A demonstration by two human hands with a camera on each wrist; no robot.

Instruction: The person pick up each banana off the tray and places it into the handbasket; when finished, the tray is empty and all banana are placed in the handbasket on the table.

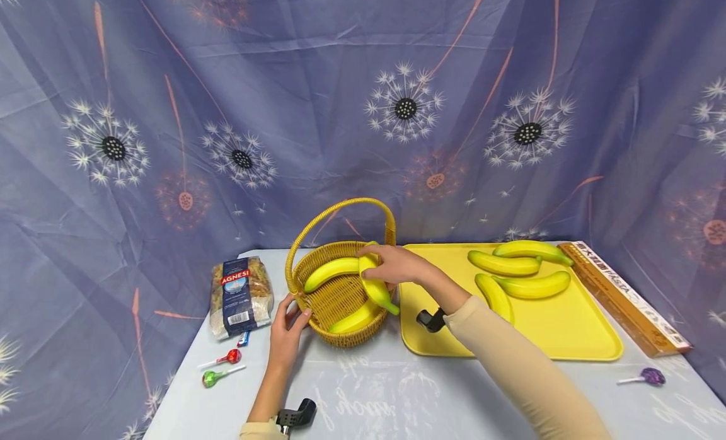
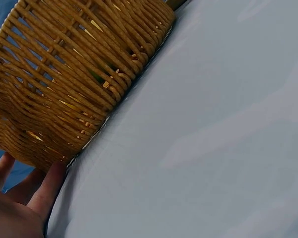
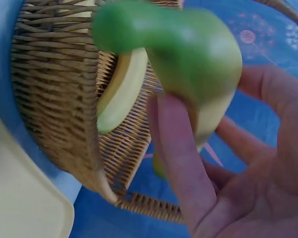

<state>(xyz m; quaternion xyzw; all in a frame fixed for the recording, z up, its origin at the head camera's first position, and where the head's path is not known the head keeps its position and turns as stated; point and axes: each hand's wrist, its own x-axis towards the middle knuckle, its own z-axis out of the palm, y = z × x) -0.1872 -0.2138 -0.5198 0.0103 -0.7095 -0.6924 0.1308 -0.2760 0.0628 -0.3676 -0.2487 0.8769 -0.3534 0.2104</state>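
Head view: two bananas (image 1: 331, 271) lie in the wicker basket (image 1: 336, 301); four more bananas (image 1: 535, 286) lie on the yellow tray (image 1: 567, 330) to its right. At the basket's right side, the right hand (image 1: 392, 265) pinches another banana (image 1: 375, 289) between thumb and fingers. Left wrist view: the left hand (image 2: 22, 201) touches the basket's outer wall, fingers spread; its contents barely show through the weave. Right wrist view: the pinched banana's green end shows close up, one banana visible inside the basket beyond.
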